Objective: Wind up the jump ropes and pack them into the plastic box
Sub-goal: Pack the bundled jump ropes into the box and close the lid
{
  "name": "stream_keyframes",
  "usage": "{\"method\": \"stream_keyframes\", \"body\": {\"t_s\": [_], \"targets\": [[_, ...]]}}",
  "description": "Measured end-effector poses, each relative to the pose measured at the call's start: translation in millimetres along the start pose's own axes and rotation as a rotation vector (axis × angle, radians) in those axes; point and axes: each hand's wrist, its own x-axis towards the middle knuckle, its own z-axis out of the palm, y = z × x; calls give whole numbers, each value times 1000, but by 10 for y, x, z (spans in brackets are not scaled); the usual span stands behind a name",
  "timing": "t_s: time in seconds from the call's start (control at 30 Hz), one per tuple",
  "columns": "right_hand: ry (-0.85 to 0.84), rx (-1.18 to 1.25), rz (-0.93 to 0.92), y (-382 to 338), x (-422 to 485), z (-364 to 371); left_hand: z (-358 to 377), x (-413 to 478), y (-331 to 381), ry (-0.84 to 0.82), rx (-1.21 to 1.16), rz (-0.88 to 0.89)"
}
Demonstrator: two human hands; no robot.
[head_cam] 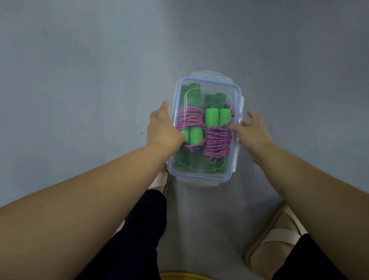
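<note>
A clear plastic box (236, 91) with a blue-rimmed lid (214, 90) sits on the grey floor (71, 81), just ahead of the person's feet and between both hands. The lid lies on top of it, and the flaps at its far and near ends stick outward. Through the lid show two wound jump ropes (216, 141) side by side, green handles bundled in pink-purple cord; they lie lengthwise and fill most of the box. The left hand (163, 129) rests against the box's left side, its edge over the lid's rim, one finger stretched straight along the wall; the other fingers are hidden under the hand, so I cannot tell how they lie. The right hand (253, 130) is at the right side, its thumb laid flat on the lid, the other fingers loosely spread and lifted just off the box. Pale sandals (283, 234) and dark trouser legs (139, 237) show below, and a yellow edge (185, 279) at the bottom
</note>
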Motion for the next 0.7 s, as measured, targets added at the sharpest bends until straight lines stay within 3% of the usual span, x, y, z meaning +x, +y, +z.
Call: {"method": "stream_keyframes", "body": {"t_s": [0.1,0.43,0.7], "targets": [[68,18,-48,-228,244,5,9,192,264,45,84,101],[175,64,-101,-427,595,80,57,548,228,126,-211,64],[178,80,-158,-302,511,157,189,431,249,103,-2,203]]}}
